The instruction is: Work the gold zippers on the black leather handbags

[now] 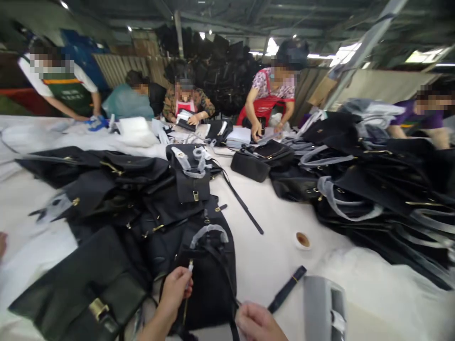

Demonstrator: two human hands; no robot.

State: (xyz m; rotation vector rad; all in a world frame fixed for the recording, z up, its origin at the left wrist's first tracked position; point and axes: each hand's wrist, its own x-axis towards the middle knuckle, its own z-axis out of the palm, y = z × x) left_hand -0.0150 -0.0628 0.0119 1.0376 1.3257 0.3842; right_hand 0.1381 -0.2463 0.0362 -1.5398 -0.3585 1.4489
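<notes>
A black backpack lies in front of me, its top handle wrapped in clear plastic. My left hand is closed in a pinch on a zipper pull with a whitish covering, on the front of this bag. Below it a gold zipper line runs down. At the bag's right edge my right hand is closed, slightly blurred, around a thin black strap. A black flap bag with a gold clasp lies left of my left hand.
Black bags pile up at left, and another heap fills the right. A small cup of brown stuff, a banded black strap bundle and a grey dispenser stand right. Several people work across the white table.
</notes>
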